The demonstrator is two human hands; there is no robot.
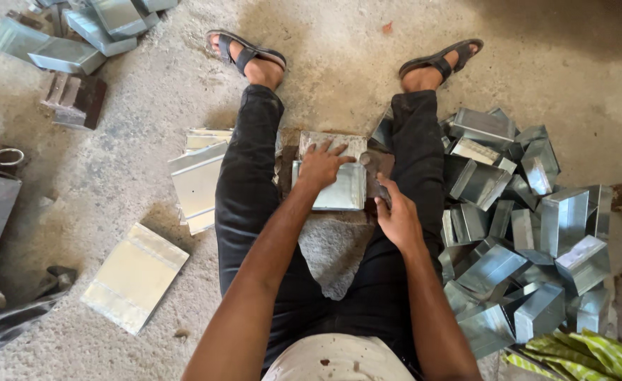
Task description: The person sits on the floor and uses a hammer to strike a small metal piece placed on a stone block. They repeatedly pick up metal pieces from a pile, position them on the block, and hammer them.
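The left hand lies flat, fingers spread wide, pressing down on a shiny metal sheet. It grips nothing. The right hand sits just beside the sheet's right edge, fingers curled around something dark; I cannot tell what it is. The sheet rests on a rusty block on the floor between the person's legs. Flat sheets are stacked by the left leg, and one more sheet lies farther left. A big pile of bent metal boxes sits by the right leg.
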